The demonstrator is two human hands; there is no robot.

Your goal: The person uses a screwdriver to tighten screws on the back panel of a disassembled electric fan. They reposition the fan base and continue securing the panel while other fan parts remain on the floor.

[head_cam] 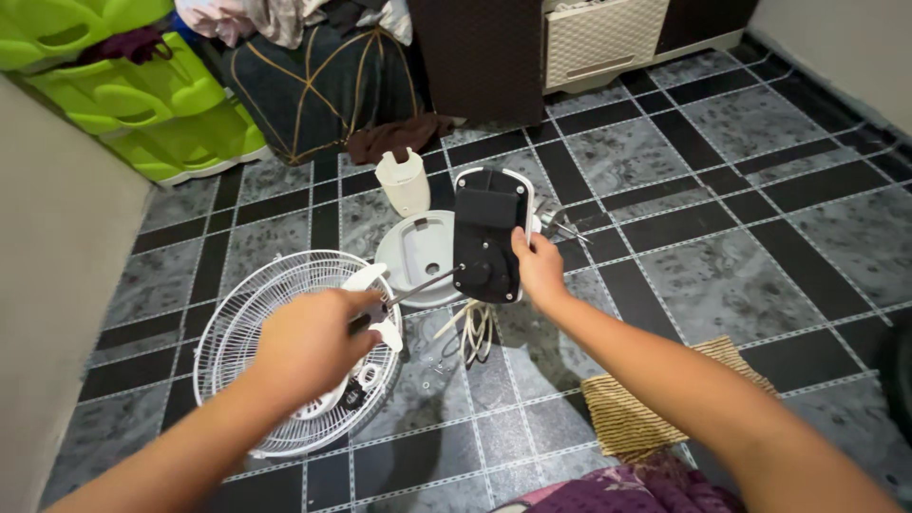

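While your left hand grips a screwdriver with its tip on the black motor unit, your right hand clasps that unit upright to steady it. Grille beside, white base behind, cover farther.

Open floor lies to the right of the fan motor. To the left, the fan grille, round base and white cover crowd the way; a mat lies nearer.
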